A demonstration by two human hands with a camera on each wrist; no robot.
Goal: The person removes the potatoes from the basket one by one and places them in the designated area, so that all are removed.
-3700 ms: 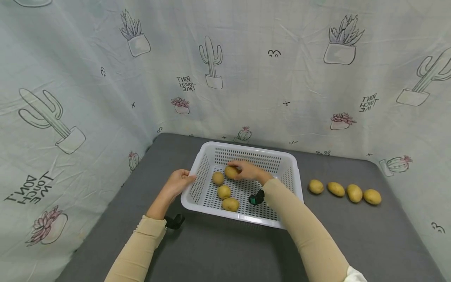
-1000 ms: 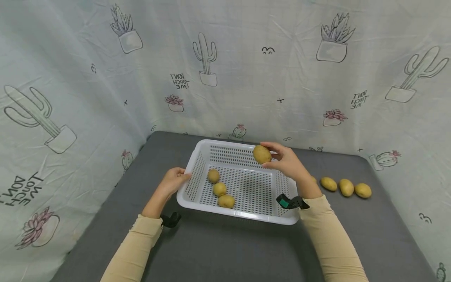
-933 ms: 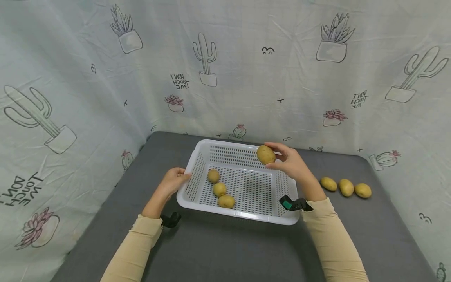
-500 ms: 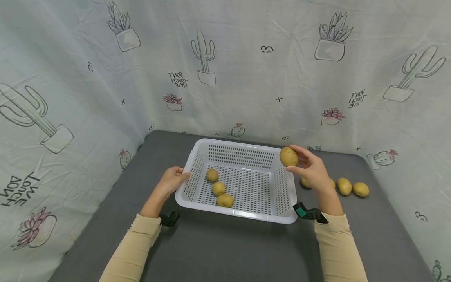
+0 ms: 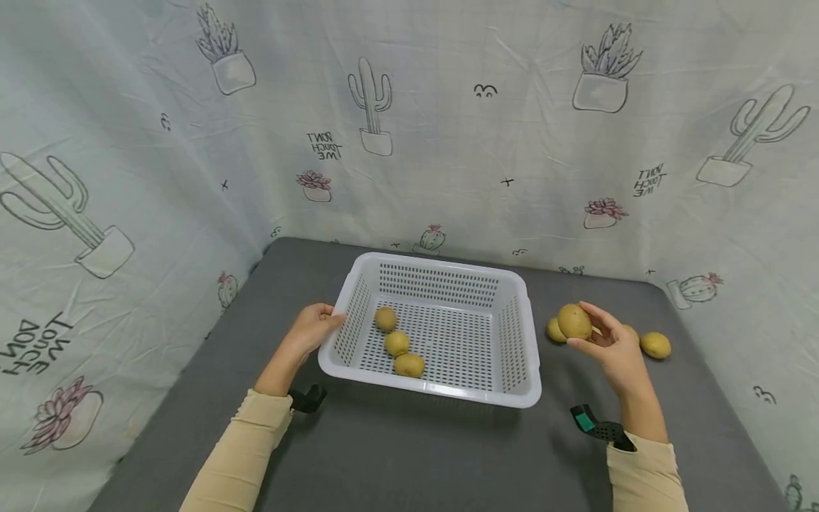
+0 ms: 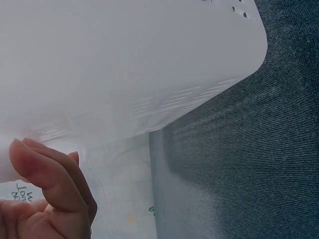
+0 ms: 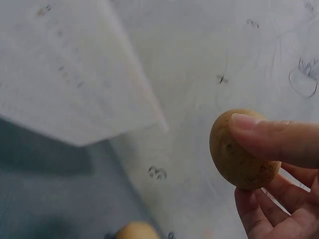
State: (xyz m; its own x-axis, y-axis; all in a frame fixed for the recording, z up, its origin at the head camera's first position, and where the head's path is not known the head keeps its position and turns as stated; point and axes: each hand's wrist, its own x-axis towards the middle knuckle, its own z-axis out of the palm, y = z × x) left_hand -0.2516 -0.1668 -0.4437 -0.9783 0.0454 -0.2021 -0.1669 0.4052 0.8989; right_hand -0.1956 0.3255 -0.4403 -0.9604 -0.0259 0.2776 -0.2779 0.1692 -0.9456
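Observation:
A white perforated plastic basket [image 5: 448, 387] stands on the dark grey table, with 3 potatoes along its left part, one of them the front potato [image 5: 409, 365]. My left hand [image 5: 312, 328] grips the basket's left rim; in the left wrist view its curled fingers [image 6: 55, 179] meet the edge. Right of the basket, my right hand [image 5: 617, 348] holds a potato [image 5: 574, 322] between thumb and fingertips. In the right wrist view the thumb presses the side of that brownish potato [image 7: 237, 154], held above the table.
A row of potatoes lies on the table [image 5: 409, 455] right of the basket; the left potato [image 5: 554, 331] and right potato [image 5: 655, 345] show, others partly behind my right hand. A cactus-print curtain [image 5: 435, 142] hangs behind and at both sides.
My right hand has lifted a potato out of the basket and carried it right, past the rim, lowering toward the row. The left hand keeps its grip on the rim.

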